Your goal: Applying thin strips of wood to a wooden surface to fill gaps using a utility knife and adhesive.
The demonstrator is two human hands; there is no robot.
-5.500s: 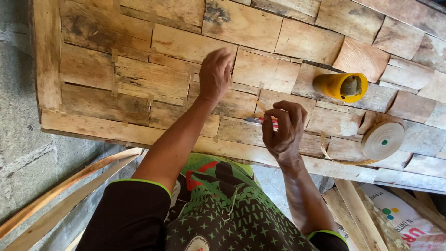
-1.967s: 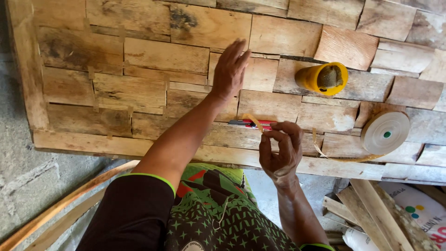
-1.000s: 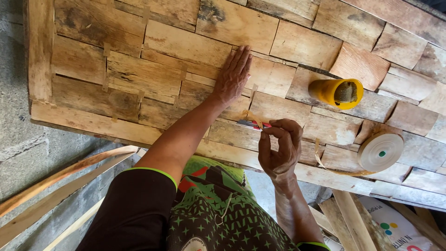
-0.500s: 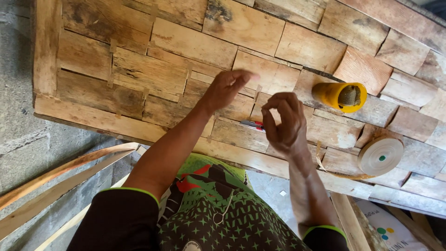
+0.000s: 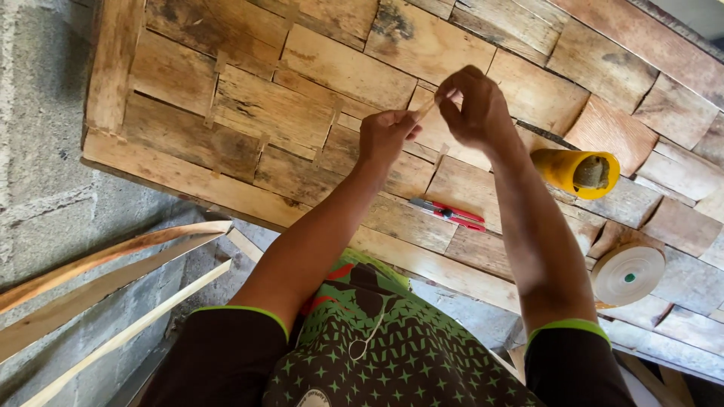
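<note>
Rough woodworking workshop: big panel of patched pale wood veneer pieces (image 5: 271,113), bare grey concrete-block wall (image 5: 38,151), long wooden strips (image 5: 113,283) leaning beside it, red utility knife (image 5: 446,214), roll of tan tape (image 5: 627,274), yellow glue pot (image 5: 577,170).

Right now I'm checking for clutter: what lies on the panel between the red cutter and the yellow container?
Head view: only bare wooden panel, though the right hand's forearm crosses above that stretch between the red cutter and the yellow container.

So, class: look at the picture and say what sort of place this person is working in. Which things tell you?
Probably a small woodworking or craft workshop. The hands work over a panel of rough wooden pieces, long wooden strips lean by a bare block wall, and a roll of pale tape lies on the panel.
</note>
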